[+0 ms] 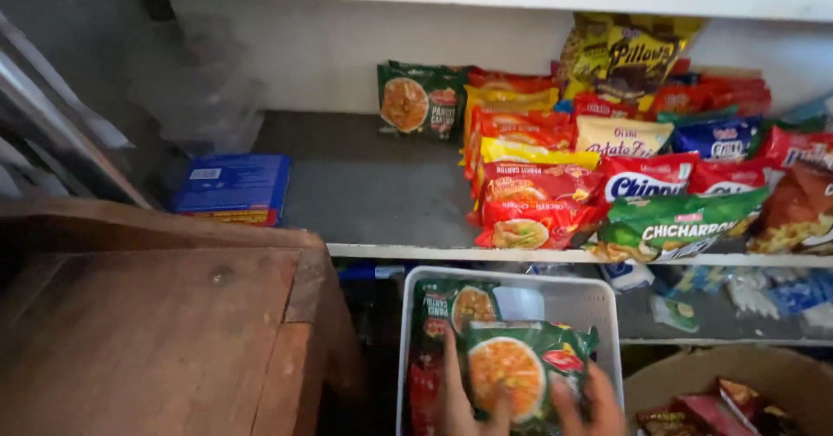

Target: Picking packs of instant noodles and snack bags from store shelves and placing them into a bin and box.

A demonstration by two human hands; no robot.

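Head view: both hands grip a green noodle packet (521,371) over the white basket (599,301), the left hand (460,401) clamped on its lower left edge, the right hand (590,401) on its lower right, probably to keep it flat. A second green packet (451,308) lies in the basket behind it. Above the basket, the grey shelf (373,184) carries red noodle packets (529,197) and a blue box (232,189). Left of the basket, a wooden worktop (147,332) crowds the reach.
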